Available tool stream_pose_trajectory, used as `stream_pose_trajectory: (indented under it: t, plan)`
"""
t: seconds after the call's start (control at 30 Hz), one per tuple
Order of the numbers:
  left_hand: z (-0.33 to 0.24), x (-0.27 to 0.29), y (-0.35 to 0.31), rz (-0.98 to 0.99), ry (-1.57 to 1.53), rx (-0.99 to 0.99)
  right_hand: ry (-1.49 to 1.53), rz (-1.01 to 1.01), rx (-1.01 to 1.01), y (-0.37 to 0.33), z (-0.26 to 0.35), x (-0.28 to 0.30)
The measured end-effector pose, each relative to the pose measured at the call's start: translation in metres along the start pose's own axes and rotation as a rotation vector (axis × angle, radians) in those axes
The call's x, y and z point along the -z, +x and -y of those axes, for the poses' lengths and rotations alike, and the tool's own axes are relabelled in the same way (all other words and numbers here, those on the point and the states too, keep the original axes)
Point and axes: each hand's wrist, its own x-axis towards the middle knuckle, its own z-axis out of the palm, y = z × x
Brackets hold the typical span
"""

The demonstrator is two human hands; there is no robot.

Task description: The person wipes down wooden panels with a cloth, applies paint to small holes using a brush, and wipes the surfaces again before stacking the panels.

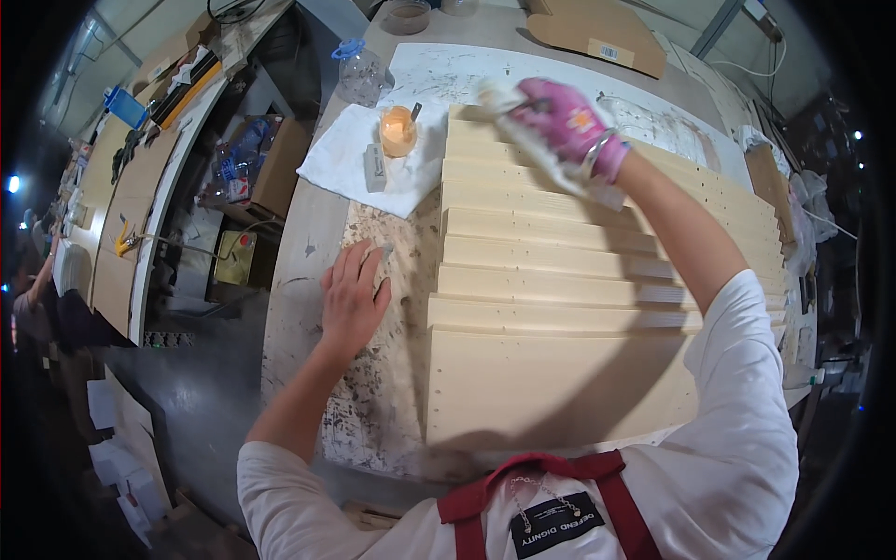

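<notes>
My right hand [563, 117], in a pink glove, grips a white cloth [546, 159] over the far part of a stack of pale wooden boards [551, 373]. The boards overlap like steps, with small holes near their ends. Motion blurs the cloth and glove. My bare left hand [357, 294] lies on the stained table [308, 327], left of the boards, its fingers stretched out. A small grey piece [387, 250] shows at its fingertips; I cannot tell what it is. Beyond it, a cup of orange paste [399, 133] and a small grey block [375, 168] rest on a white cloth.
A clear plastic bottle [362, 75] with a blue cap stands at the far left of the table. Cardboard [597, 37] lies at the back. To the left are another bench [140, 187], a box of bottles [271, 168] and a yellow canister [236, 259].
</notes>
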Motion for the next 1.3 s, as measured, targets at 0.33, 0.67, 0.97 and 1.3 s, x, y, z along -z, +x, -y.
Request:
stream_pose_trajectory:
  t: [0.33, 0.67, 0.97, 1.3]
  plan:
    - [0.004, -0.003, -0.004, -0.018, -0.016, -0.003, -0.360, 0.257, -0.029, 0.017, 0.046, -0.023]
    - [0.008, -0.006, -0.005, -0.039, -0.028, -0.015, -0.241, 0.226, -0.251, -0.004, 0.021, -0.008]
    - [0.007, -0.005, -0.008, -0.002, -0.003, 0.001, 0.028, 0.147, -0.237, -0.047, 0.018, 0.043]
    - [0.008, -0.009, -0.004, -0.006, -0.012, -0.002, -0.260, 0.185, 0.125, -0.015, 0.081, -0.050]
